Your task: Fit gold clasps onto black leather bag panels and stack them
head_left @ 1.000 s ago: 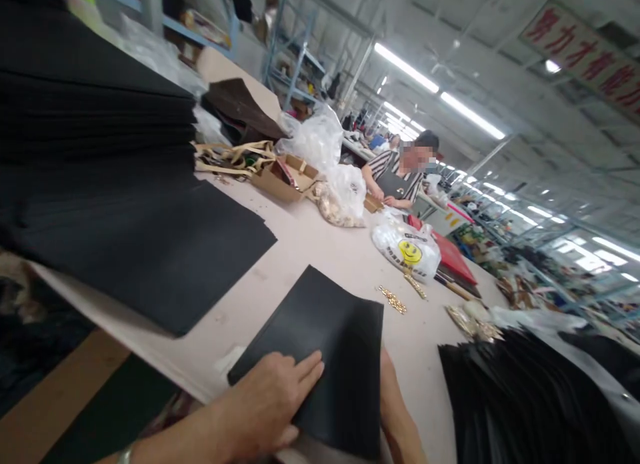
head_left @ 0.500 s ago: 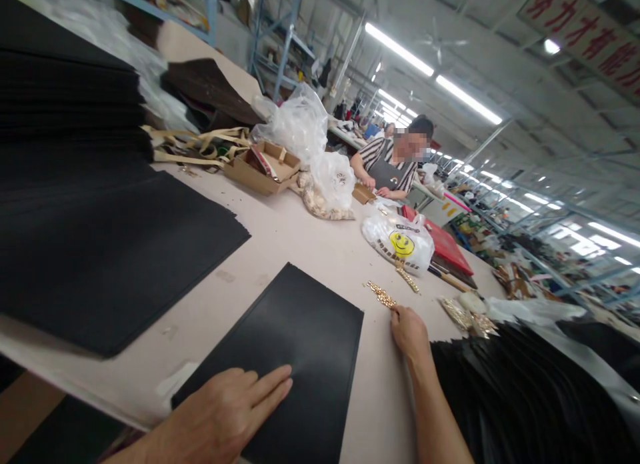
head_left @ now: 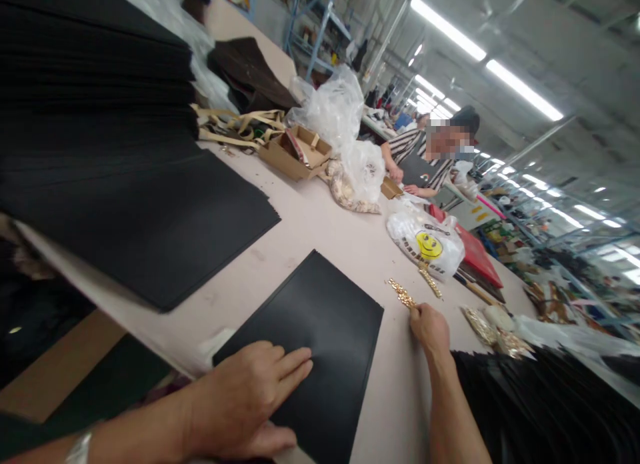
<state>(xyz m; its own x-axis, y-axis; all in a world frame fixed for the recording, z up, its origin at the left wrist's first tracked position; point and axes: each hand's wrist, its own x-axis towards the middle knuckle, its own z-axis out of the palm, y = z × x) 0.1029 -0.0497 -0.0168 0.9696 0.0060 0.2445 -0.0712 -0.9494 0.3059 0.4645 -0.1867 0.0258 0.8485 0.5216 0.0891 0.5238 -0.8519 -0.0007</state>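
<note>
My left hand [head_left: 255, 384] lies on a black leather-like panel [head_left: 345, 337], its fingers stretched out over the smooth surface and its thumb apart. To the right of the panel, my right hand [head_left: 433, 331] reaches the near end of a small cluster of gold metal pieces [head_left: 400, 292]. Its fingers are closed together there, and whatever is between the fingertips is hidden. A second row of gold pieces [head_left: 431, 281] lies a little farther back, beside a white plastic bag with a yellow smiley face [head_left: 425, 243].
Tall stacks of black panels stand at left [head_left: 90, 84] and right [head_left: 540, 404]. Farther back on the table [head_left: 320, 231] are an open cardboard box [head_left: 287, 159], clear plastic bags [head_left: 330, 107] and a red sheet [head_left: 477, 254]. Across the table, a person [head_left: 420, 161] works with both hands.
The camera view has swung left, so everything sits farther right in the picture. My left hand stays on the panel, its thumb now showing. My right hand stays at the gold pieces.
</note>
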